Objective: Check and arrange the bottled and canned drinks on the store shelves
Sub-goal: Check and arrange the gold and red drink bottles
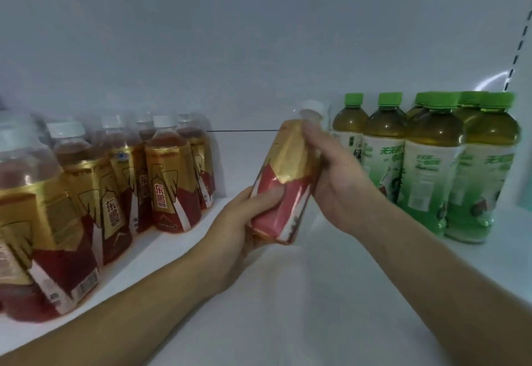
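- Here, a person's two bare hands hold a red-and-gold drink bottle (283, 181) over the white shelf (316, 293), in the gap between two groups of stocked drinks.
- The left hand (241, 221) grips the lower part of the bottle, thumb laid across the red band of the label and fingers curled round beneath the base.
- The right hand (339, 175) grips the upper part, its fingers wrapped round the gold shoulder just below the white cap (312, 108).
- The bottle is tilted, its cap leaning away and to the right, its base toward the camera and to the left; the view is slightly blurred there and the print on the label cannot be read.
- To the left, a cluster of matching red-and-gold bottles (169, 175) with white caps stands upright on the shelf, in rows running from the front edge toward the back; the nearest ones are blurred.
- To the right, green-capped tea bottles (431, 164) with pale green labels stand upright in close rows, touching one another, the nearest just behind the right hand.
- Behind both groups rises the plain white back panel (259, 34); a slotted upright (519, 46) runs up the far right corner.
- The left forearm (129, 322) reaches in from the lower left of the view, the right forearm (446, 279) from the lower right.
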The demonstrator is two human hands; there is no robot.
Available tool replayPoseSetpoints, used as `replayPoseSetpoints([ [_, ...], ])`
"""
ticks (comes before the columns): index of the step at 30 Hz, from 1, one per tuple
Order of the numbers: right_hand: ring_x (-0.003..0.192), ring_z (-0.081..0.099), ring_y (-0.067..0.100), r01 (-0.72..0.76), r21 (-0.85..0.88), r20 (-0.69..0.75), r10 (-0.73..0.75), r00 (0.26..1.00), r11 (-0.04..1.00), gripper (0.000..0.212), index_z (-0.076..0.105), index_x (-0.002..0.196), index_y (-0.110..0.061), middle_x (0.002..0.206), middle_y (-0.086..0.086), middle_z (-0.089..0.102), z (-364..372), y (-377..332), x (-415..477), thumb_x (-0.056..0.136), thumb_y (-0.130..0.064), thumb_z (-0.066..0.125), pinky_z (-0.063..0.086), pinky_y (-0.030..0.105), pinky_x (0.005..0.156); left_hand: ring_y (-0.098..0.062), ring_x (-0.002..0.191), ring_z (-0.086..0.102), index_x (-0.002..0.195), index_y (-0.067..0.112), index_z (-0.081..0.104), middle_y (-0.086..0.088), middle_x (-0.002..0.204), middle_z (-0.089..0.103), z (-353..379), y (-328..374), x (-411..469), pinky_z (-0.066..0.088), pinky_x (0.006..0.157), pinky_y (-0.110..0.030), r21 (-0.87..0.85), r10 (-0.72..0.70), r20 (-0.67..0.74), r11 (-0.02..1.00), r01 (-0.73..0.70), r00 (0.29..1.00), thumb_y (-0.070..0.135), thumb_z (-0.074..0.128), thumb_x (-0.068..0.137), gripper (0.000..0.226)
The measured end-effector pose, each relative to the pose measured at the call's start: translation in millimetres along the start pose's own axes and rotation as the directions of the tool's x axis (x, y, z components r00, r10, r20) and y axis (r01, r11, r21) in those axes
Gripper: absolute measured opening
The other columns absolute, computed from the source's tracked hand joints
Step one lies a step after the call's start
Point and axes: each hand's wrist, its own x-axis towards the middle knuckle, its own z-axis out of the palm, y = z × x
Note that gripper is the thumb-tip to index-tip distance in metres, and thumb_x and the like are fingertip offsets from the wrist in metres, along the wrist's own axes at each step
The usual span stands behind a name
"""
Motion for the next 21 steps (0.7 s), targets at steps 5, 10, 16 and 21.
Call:
replayPoseSetpoints([
  [5,0.097,0.07,0.032,-0.022,0.029,0.032,0.022,0.999,0.999,0.078,0.061,0.131,-0.005,0.119,0.02,0.069,-8.9,-7.3,-0.1,0.069,-0.048,0.079,0.054,0.051,0.1,-0.03,0.093,0.073,0.119,0.011,0.069,-0.017,0.111,0.073,2.8,5.6,-7.9,0.061,0.074,-0.037,-0.125,-0.113,0.166,0.983,0.134,0.98,0.052,0.059,0.075,0.06],
  [10,0.09,0.075,0.026,0.113,-0.124,-0.089,-0.125,0.988,0.986,0.075,0.06,0.126,-0.012,0.098,0.007,0.076,-2.8,-2.4,0.8,0.065,-0.046,0.088,0.059,0.052,0.089,-0.017,0.104,0.071,0.129,0.026,0.059,-0.001,0.118,0.072,9.2,3.2,-2.8,0.059,0.086,-0.037,0.117,0.008,0.02,0.993,-0.011,1.0,0.058,0.075,0.068,0.071],
  [16,0.094,0.074,0.027,0.007,-0.069,0.077,-0.001,0.997,0.998,0.059,0.063,0.123,-0.013,0.105,0.01,0.076,0.7,-8.0,-5.6,0.078,-0.049,0.076,0.055,0.048,0.097,-0.03,0.087,0.073,0.12,0.01,0.067,-0.017,0.108,0.074,5.9,10.0,-10.7,0.06,0.067,-0.039,-0.136,-0.102,0.106,0.984,0.116,0.989,0.046,0.067,0.068,0.063],
  [21,0.091,0.075,0.023,0.077,-0.257,-0.054,-0.094,0.994,0.963,0.057,0.058,0.128,-0.02,0.107,0.006,0.075,-0.8,-4.6,-7.5,0.081,-0.043,0.08,0.059,0.046,0.091,-0.027,0.108,0.07,0.127,0.018,0.064,-0.01,0.121,0.071,21.6,15.0,-2.7,0.058,0.086,-0.042,-0.049,-0.081,0.064,0.995,0.084,0.995,0.043,0.064,0.09,0.044],
])
